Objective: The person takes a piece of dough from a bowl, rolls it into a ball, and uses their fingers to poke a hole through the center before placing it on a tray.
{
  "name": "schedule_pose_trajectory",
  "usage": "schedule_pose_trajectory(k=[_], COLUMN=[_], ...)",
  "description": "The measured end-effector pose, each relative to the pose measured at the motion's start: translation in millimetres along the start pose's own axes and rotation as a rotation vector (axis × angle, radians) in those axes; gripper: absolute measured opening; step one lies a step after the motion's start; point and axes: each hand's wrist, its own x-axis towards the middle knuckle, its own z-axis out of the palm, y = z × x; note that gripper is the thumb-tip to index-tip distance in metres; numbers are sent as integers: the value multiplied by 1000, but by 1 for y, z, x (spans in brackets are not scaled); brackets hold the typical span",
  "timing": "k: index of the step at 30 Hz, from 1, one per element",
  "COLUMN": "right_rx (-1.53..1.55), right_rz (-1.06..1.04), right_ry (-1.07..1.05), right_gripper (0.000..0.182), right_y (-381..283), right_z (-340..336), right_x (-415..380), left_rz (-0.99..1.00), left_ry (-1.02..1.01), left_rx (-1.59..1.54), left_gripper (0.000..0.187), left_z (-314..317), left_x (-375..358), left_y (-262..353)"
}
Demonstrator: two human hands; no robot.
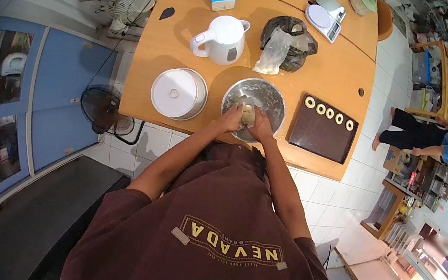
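Note:
Over the metal mixing bowl at the table's front edge, my left hand and my right hand hold a lump of pale dough between them. The fingers of both hands are curled against its sides. Floury smears coat the inside of the bowl. Right of the bowl lies a dark baking tray, with several pale dough rings in a row along its far side. To the left stands a round white lidded container.
A white electric kettle, a black plastic bag with a clear bag, a tissue box and a kitchen scale stand farther back. A floor fan is at left. Another person stands at right.

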Motion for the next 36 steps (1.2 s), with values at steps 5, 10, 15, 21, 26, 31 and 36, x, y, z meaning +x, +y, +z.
schedule_pose_trajectory(k=[5,10,15,21,26,31,36], right_rx=[13,-59,0,-37,-229,-205,-148], right_rz=[125,186,110,144,218,17,160], right_ry=[-125,-181,-37,0,-18,95,95], right_gripper=[94,96,90,87,84,80,54], right_y=[-3,-7,6,-30,-26,4,-24], right_z=[0,-7,7,-18,-29,-7,1], right_x=[8,10,8,5,3,4,23], left_rz=[71,225,-9,-76,-191,-300,-357], left_ry=[-27,392,684,565,670,626,649], left_rx=[169,139,-118,-581,-516,-1016,-1121], left_gripper=[97,85,76,75,72,62,61], left_z=[16,-26,-30,16,21,-2,14], left_x=[11,-24,-30,-2,6,10,16], left_y=[-11,1,4,-32,-19,-1,-15])
